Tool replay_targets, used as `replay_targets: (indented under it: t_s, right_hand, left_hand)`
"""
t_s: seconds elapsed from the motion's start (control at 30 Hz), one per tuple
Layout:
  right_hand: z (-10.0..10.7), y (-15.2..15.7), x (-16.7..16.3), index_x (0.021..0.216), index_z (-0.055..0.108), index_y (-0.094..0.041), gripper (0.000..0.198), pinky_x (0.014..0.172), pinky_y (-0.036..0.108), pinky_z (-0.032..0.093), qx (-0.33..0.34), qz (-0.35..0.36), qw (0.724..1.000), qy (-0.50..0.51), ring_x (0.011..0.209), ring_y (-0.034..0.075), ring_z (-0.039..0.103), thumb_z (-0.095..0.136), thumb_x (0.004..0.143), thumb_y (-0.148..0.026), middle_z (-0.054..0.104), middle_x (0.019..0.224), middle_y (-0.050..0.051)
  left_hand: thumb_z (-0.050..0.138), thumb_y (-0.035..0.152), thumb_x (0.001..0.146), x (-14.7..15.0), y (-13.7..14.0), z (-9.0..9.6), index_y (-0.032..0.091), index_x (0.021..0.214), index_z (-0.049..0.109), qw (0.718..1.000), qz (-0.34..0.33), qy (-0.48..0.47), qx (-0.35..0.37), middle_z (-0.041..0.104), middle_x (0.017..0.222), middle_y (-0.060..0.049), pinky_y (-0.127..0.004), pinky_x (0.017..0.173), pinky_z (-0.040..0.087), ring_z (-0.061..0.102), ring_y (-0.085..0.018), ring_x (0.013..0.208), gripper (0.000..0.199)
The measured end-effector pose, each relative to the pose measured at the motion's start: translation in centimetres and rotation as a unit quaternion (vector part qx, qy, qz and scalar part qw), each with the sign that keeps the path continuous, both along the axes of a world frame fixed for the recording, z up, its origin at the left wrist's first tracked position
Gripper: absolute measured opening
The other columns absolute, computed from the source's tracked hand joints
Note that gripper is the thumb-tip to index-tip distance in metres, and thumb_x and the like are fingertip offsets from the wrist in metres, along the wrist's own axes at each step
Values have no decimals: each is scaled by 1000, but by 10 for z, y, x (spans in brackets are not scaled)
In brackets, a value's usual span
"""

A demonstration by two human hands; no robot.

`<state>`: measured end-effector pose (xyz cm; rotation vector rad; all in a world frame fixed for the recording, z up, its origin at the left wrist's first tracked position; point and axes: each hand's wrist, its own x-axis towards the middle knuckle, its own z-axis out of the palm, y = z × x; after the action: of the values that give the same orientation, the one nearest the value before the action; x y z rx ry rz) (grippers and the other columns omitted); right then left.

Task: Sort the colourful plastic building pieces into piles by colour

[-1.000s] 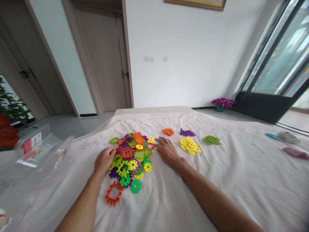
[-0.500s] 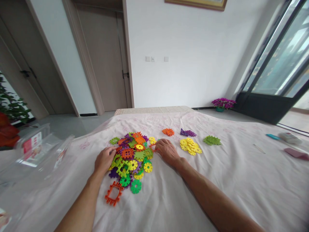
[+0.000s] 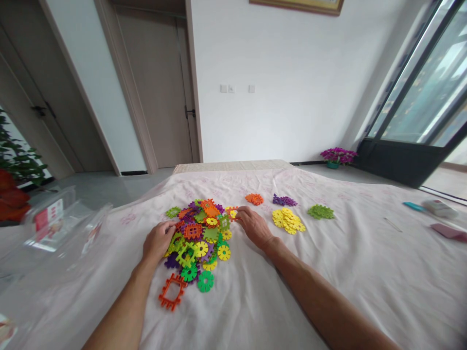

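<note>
A heap of mixed plastic interlocking pieces (image 3: pixel 193 232), in orange, purple, green and yellow, lies in front of me. My left hand (image 3: pixel 157 241) rests against its left edge, fingers loosely curved and apart, touching the pieces there. At the upper right of the heap, my right hand (image 3: pixel 252 226) pinches an orange square frame piece (image 3: pixel 231 209), with a yellow piece showing behind its opening. A light green square piece (image 3: pixel 224 222) lies tilted just left of those fingertips. Nearer to me are a large orange frame piece (image 3: pixel 172 292) and a green round piece (image 3: pixel 206 281).
Sorted piles lie to the right: orange pieces (image 3: pixel 254 199), purple pieces (image 3: pixel 284 200), yellow round pieces (image 3: pixel 288 220) and green pieces (image 3: pixel 320 211). Clear plastic packaging (image 3: pixel 62 233) is at the left. A pink item (image 3: pixel 448 231) and a blue item (image 3: pixel 413 206) sit far right.
The orange frame piece in my right hand has lifted and turned so its square opening shows. A green piece beside it has changed its tilt. My left hand has stayed put.
</note>
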<state>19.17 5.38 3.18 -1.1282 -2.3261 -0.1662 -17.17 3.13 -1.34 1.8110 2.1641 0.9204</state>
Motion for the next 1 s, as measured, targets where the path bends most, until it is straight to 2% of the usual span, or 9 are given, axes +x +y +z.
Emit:
replay_targets:
  t_s: [0.1,0.37,0.53,0.73,0.87,1.0]
  right_hand:
    - [2,-2,-1,106,64,-22,19,92,32,49,-3,22,1000,11,106,20,62,48,101,-30,63,124,9]
    - [3,-2,2,107,63,-21,17,86,30,47,-30,-12,998,-62,101,20,62,48,100,-22,65,118,8]
    - [3,-4,-1,104,63,-23,18,90,33,45,1,-6,997,-74,107,21,58,47,98,-20,60,128,7]
    - [2,2,3,99,63,-21,18,88,35,48,6,-65,998,-20,100,22,59,46,97,-16,58,124,10]
    - [-2,10,14,97,62,-17,13,92,37,50,-7,-77,995,59,105,23,59,50,95,-16,54,126,15]
    - [-7,19,25,102,64,-19,24,90,36,51,-15,-77,992,102,105,22,59,48,89,-7,56,122,13]
  left_hand:
    - [45,40,90,0,0,0,27,108,71,1000,0,1,1,67,127,-2,-32,104,43,60,-22,118,34]
    - [45,40,90,1,-1,1,27,110,71,1000,0,0,3,67,128,-2,-33,104,43,60,-22,118,35]
    - [46,39,90,0,0,-1,26,109,71,1000,-5,1,5,67,127,-3,-32,104,43,60,-22,117,34]
    - [46,40,90,1,-1,1,27,108,72,1000,-2,-2,6,68,126,-3,-32,104,43,61,-22,117,34]
    - [45,39,90,2,-2,3,26,108,71,1000,-5,-1,7,67,126,-3,-32,104,42,60,-22,117,34]
    - [45,40,91,2,-2,2,26,109,71,1000,-7,-2,4,67,127,-3,-32,104,43,60,-22,117,35]
